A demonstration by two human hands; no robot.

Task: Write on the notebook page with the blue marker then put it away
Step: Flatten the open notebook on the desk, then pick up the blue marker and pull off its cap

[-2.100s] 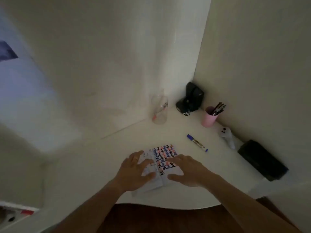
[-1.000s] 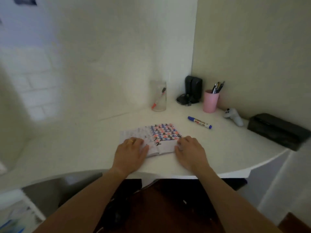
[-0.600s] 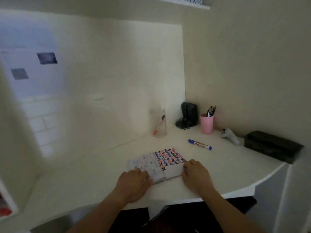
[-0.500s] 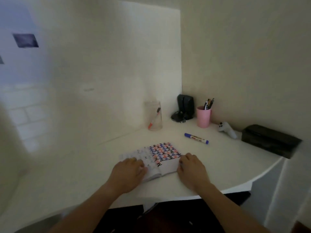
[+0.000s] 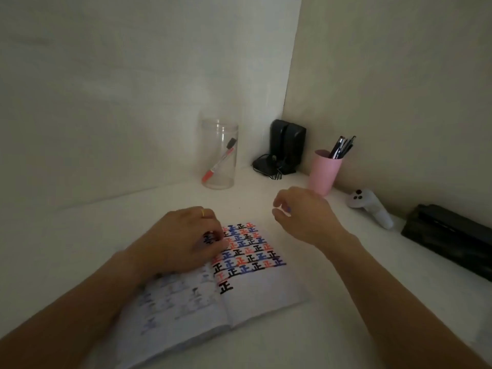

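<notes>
The open notebook (image 5: 255, 296) lies on the white desk (image 5: 372, 302). Its right page holds rows of black, red and blue characters, with a bare strip below them. My left hand (image 5: 181, 241) presses down on the left page near the spine, a ring on one finger. Beyond the notebook's far right corner, my right hand (image 5: 306, 217) hovers over the desk with its fingers curled and apart. The blue marker (image 5: 289, 209) is almost wholly hidden under that hand. Only a small blue bit shows between the fingers.
A clear jar (image 5: 219, 134) with a red marker (image 5: 217, 166) inside stands at the back. A black speaker (image 5: 286, 145) sits in the corner. A pink cup (image 5: 323, 171) of pens, a white controller (image 5: 371, 206) and a long black box (image 5: 450, 238) line the right wall.
My right hand has left the notebook's near edge and moved forward and right, over the blue marker. My left hand slid up the left page. The view has dropped closer to the desk.
</notes>
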